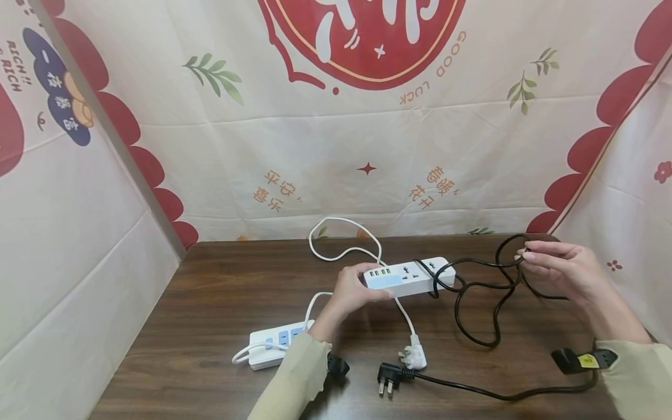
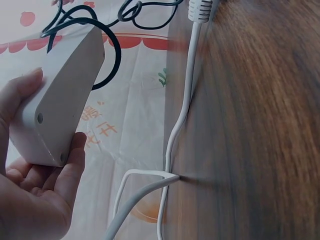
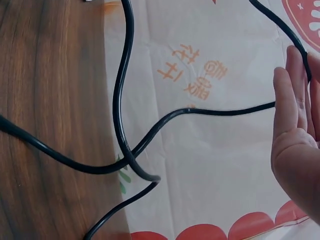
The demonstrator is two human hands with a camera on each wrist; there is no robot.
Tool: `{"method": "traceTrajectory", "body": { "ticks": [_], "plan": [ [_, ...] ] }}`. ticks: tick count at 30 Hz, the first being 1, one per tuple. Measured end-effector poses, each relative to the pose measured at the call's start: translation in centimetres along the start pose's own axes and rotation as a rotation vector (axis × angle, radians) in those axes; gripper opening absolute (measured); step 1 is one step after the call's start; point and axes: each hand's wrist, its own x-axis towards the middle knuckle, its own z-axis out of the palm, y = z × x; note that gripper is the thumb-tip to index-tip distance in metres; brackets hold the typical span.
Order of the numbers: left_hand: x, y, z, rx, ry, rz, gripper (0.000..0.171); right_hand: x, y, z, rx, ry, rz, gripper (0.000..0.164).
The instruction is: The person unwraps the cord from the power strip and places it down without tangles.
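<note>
My left hand (image 1: 349,291) grips one end of a white power strip (image 1: 385,282), thumb on the near side. Held up and tilted in the left wrist view, the power strip (image 2: 65,100) shows its plain side and end. A black cable (image 1: 480,284) wraps around the strip's right end and runs in loose loops to the right. At the far right, my right hand (image 1: 574,271) pinches that cable between thumb and fingertips. The right wrist view shows two strands of black cable (image 3: 120,90) crossing beside the right hand (image 3: 297,125).
A second white power strip (image 1: 268,353) with blue sockets lies at the left front, its white cord looped over it. A white plug (image 1: 416,354) and a black plug (image 1: 389,374) lie close together near the front. Fabric walls enclose the brown table (image 1: 210,303).
</note>
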Motion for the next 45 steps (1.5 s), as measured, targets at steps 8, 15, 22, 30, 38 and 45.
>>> {"method": "traceTrajectory", "body": {
  "ticks": [8, 15, 22, 30, 38, 45],
  "plan": [
    [0.1, 0.0, -0.2, -0.013, 0.032, -0.011, 0.053, -0.7, 0.5, -0.8, -0.086, -0.074, 0.012, 0.042],
    [0.3, -0.2, -0.5, -0.017, 0.085, 0.000, 0.051, -1.1, 0.9, -1.2, -0.077, -0.043, 0.071, 0.040],
    [0.6, -0.1, -0.6, -0.071, 0.150, 0.007, 0.050, -1.7, 1.3, -1.7, -0.123, -0.026, 0.098, 0.039],
    [1.0, -0.3, -0.8, -0.213, 0.217, -0.033, 0.048, -2.2, 3.1, -6.4, -0.445, 0.057, 0.192, 0.028],
    [0.9, -0.2, -1.0, -0.224, 0.175, -0.010, 0.049, -2.0, 3.7, -5.6, -0.667, 0.212, 0.274, 0.021],
    [-0.4, 1.8, -1.3, -0.186, 0.088, -0.003, 0.050, -0.8, 3.7, -3.0, -0.737, 0.367, 0.304, 0.015]
  ]
}}
